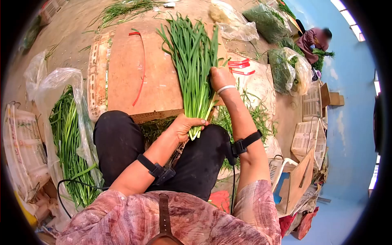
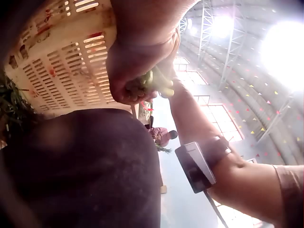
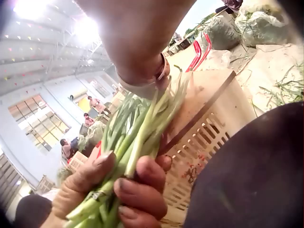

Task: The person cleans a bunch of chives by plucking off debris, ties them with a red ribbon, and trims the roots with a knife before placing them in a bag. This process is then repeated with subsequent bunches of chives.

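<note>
A long bunch of green chives (image 1: 194,65) lies upright over a brown board (image 1: 139,77) set on a slatted crate (image 1: 98,73). My left hand (image 1: 185,124) grips the pale stem ends just above my knees. From the right wrist view its fingers (image 3: 137,190) wrap the stems (image 3: 137,137). The left wrist view shows the same hand (image 2: 130,71) closed round the cut ends (image 2: 159,83). Halfway up the bunch, at its right side, my right hand (image 1: 220,77) has its fingers curled into the leaves. A white band sits on that wrist.
Red ties (image 1: 239,64) lie right of the board, and one red strip (image 1: 141,69) lies on it. A plastic bag of chives (image 1: 69,134) stands at my left. Bagged greens (image 1: 290,69), white baskets (image 1: 308,134) and another person (image 1: 314,41) are at the right.
</note>
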A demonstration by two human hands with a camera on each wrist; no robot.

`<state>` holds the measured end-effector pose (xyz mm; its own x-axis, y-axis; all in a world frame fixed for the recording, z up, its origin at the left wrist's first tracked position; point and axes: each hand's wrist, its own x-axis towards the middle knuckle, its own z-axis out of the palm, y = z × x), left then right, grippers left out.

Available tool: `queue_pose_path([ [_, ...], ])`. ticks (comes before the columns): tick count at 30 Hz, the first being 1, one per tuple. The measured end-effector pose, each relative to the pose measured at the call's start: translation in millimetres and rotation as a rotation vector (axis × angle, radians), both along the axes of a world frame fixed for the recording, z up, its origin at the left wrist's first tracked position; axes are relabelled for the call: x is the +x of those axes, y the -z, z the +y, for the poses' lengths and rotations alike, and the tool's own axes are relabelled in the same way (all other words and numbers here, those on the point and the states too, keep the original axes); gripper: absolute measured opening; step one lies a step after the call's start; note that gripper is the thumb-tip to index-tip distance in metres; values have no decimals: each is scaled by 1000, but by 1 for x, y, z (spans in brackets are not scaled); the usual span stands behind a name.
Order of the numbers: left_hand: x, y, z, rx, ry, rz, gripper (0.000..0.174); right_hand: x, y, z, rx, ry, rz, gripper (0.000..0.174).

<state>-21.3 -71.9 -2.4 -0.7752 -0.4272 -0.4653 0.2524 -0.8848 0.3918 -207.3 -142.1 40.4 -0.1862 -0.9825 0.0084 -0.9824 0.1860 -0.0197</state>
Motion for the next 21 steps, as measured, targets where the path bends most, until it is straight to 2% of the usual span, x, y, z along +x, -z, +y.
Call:
queue_pose_path([
  [2,0,4,0,-5,6,-9,23,2,6,1,-53,-68,135,10],
  [5,0,9,0,-1,29,-35,20,-17,16,-2,-153,-56,187,9],
  [7,1,10,0,12,33,-32,19,-44,7,-4,-167,89,191,11],
  [9,3,11,0,20,38,-30,19,-75,-12,6,-252,187,95,16],
  [10,4,11,0,30,41,-26,19,-100,-14,12,-357,155,-48,17],
  [11,3,12,0,27,36,-23,19,-103,-37,22,-365,245,-290,11],
  [12,3,13,0,22,31,-36,19,-100,-62,35,-374,329,-752,10],
  [13,3,14,2,20,28,-50,19,-103,-76,46,-431,359,-1030,10],
  [15,3,13,4,26,22,-50,20,-107,-72,57,-438,331,-856,14],
  [17,0,13,5,18,-27,-60,20,-81,-71,51,-324,202,-791,17],
  [19,-1,12,6,12,-21,-59,19,-37,-66,36,-251,43,-939,18],
  [21,0,10,6,4,-13,-60,19,-6,-48,14,-139,-36,-924,18],
])
